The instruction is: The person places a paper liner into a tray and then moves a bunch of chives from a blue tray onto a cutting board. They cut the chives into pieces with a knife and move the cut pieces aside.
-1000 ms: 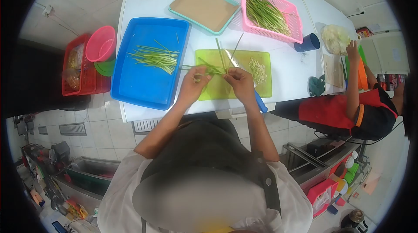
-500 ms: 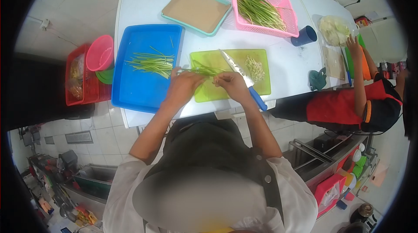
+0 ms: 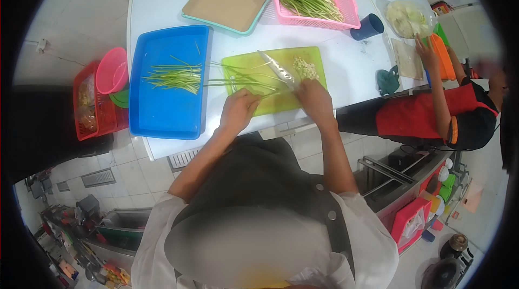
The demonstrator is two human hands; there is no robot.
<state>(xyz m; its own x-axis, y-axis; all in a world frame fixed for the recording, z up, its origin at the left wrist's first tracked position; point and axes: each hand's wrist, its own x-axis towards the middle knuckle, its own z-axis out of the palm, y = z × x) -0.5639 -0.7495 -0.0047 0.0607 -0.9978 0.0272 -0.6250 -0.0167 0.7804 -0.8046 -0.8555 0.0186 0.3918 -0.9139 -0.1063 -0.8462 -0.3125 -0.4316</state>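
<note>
A green cutting board (image 3: 270, 108) lies on the white table, with several thin green onions (image 3: 243, 79) spread across its left part and past its left edge. My left hand (image 3: 238, 109) is at the board's lower left, fingers closed on a green onion stalk pointing right. My right hand (image 3: 315, 99) is wrapped round the handle of a knife (image 3: 277, 67); the hand hides the handle, and the blade points up and left, flat over the board. Chopped pale pieces (image 3: 305, 67) lie right of the blade.
A blue tray (image 3: 162, 111) holds cut green stalks on the left. Behind are a teal-rimmed tray (image 3: 224, 5), a pink basket (image 3: 319, 21) of green onions and a dark blue cup (image 3: 367, 27). A co-worker's hand (image 3: 427, 54) is near a bag of pale vegetables (image 3: 405, 19).
My right hand has left the green onions and closed on the knife handle. My left hand has moved from the tray's edge onto the board. The green onions now lie spread out.
</note>
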